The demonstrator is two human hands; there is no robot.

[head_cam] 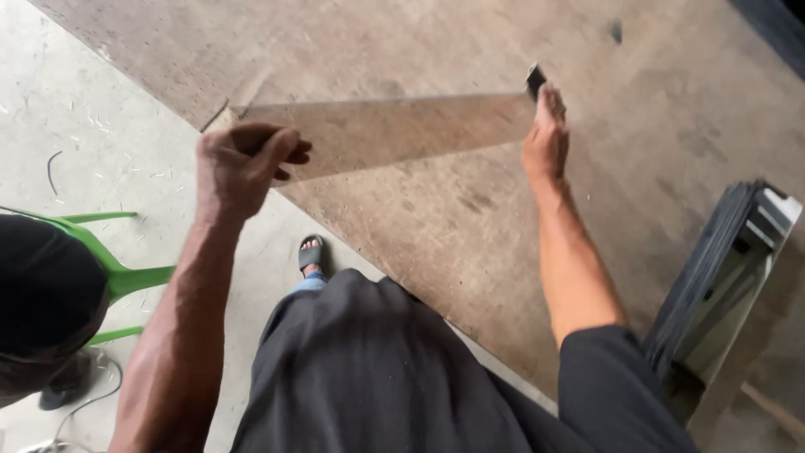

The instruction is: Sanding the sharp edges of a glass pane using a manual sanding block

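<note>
Head view, translucent tinted glass sheet [402, 130], long, tapered

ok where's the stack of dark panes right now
In the head view the stack of dark panes leans at the right edge, beside the person's right arm and just off the big brown board.

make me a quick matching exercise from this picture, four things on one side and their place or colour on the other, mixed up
Things:
1. tinted glass sheet
2. chair
3. stack of dark panes
4. sandal

Place or colour:
A. green, at the left edge
B. black, on a foot on the concrete floor
C. held between the left hand and right hand over the brown board
D. leaning at the right side

Pairs: 1-C, 2-A, 3-D, 4-B
</note>
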